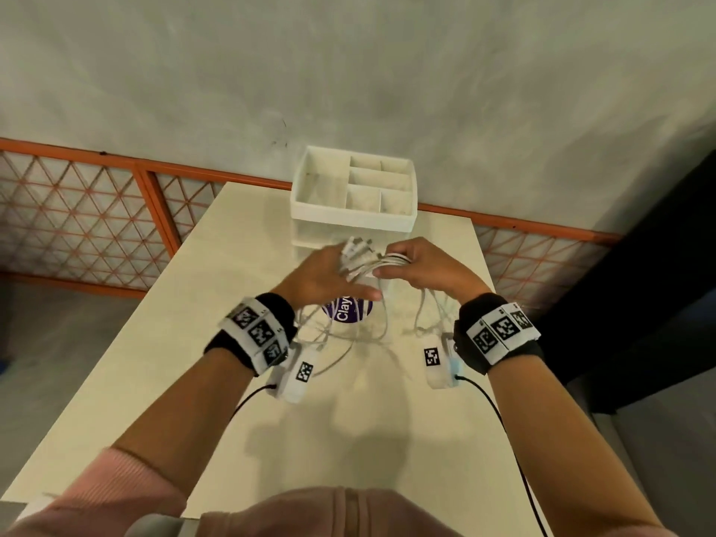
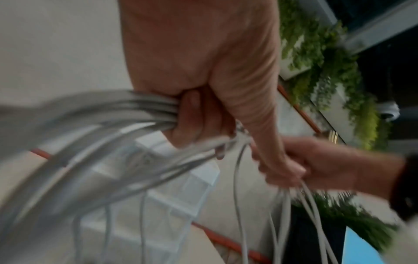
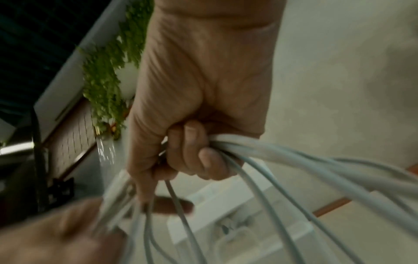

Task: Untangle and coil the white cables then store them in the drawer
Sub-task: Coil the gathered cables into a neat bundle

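Both hands hold one bundle of white cables above the table, just in front of the white drawer unit. My left hand grips the bundle's left side; in the left wrist view its fingers curl round several strands of the white cables. My right hand grips the right side, its fingers wrapped round the white cables. Plug ends stick up between the hands. Loose loops hang down to the tabletop. Both wrist views are blurred.
The cream table carries a round purple sticker under the hands. The drawer unit has open top compartments and stands at the far edge by a grey wall. An orange lattice railing runs behind the table.
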Demonstrator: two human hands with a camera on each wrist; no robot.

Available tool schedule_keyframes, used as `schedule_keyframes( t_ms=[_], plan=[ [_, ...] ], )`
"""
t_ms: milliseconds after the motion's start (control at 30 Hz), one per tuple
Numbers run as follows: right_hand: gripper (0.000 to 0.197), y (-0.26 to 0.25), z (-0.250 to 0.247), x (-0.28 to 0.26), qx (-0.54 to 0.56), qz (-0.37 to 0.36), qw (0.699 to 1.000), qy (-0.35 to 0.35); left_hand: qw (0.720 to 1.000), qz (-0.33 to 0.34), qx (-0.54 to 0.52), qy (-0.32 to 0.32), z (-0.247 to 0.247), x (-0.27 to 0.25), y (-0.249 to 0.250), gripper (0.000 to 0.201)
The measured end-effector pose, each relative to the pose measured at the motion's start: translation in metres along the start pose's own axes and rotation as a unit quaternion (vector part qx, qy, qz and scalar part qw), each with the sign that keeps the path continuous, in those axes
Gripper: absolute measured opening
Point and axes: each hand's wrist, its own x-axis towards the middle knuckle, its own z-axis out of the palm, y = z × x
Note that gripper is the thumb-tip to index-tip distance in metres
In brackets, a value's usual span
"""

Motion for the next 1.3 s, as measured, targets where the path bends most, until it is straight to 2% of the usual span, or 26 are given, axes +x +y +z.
schedule_keyframes(
  t_ms=[67, 100, 233, 333, 500, 633, 733, 800, 1000, 1167, 1267, 1300],
  plan=[
    [0.016, -0.009, -0.005, -0.002, 0.024, -0.010, 1.000, -0.014, 0.999, 0.005, 0.019, 0.044, 0.013, 0.005, -0.005, 0.017],
    [0.018, -0.010, -0.007, -0.004, 0.033, -0.010, 0.999, -0.021, 0.997, 0.006, 0.032, 0.071, 0.014, 0.006, -0.005, 0.017],
    [0.023, 0.011, -0.010, -0.009, 0.055, 0.032, 0.998, -0.012, 0.986, 0.020, 0.104, 0.130, -0.004, 0.008, 0.003, 0.039],
    [0.035, 0.046, -0.002, -0.011, 0.017, 0.093, 0.995, 0.006, 0.972, 0.036, 0.153, 0.177, -0.028, 0.009, 0.010, 0.031],
    [0.045, 0.104, 0.006, -0.025, -0.067, 0.183, 0.978, 0.067, 0.949, 0.033, 0.183, 0.256, -0.052, 0.010, -0.001, 0.038],
    [0.054, 0.128, 0.007, -0.034, -0.081, 0.198, 0.974, 0.077, 0.938, 0.003, 0.178, 0.298, -0.058, 0.011, -0.010, 0.042],
    [0.044, 0.138, 0.017, -0.037, -0.076, 0.191, 0.977, 0.052, 0.933, -0.005, 0.164, 0.320, -0.059, 0.014, -0.007, 0.041],
    [0.033, 0.147, 0.025, -0.038, -0.071, 0.191, 0.978, 0.051, 0.933, -0.005, 0.170, 0.316, -0.058, 0.016, -0.005, 0.041],
    [0.026, 0.158, 0.031, -0.035, -0.075, 0.218, 0.972, 0.042, 0.943, -0.009, 0.172, 0.283, -0.050, 0.015, 0.002, 0.038],
    [0.045, 0.152, 0.019, -0.028, -0.092, 0.265, 0.960, 0.016, 0.966, -0.021, 0.202, 0.158, -0.045, 0.009, 0.007, 0.037],
    [0.050, 0.143, 0.013, -0.023, -0.154, 0.310, 0.936, -0.066, 0.984, -0.014, 0.170, 0.045, -0.042, 0.003, 0.013, 0.026],
    [0.052, 0.137, 0.011, -0.021, -0.193, 0.315, 0.925, -0.092, 0.990, -0.005, 0.142, 0.015, -0.040, 0.000, 0.016, 0.028]
  ],
)
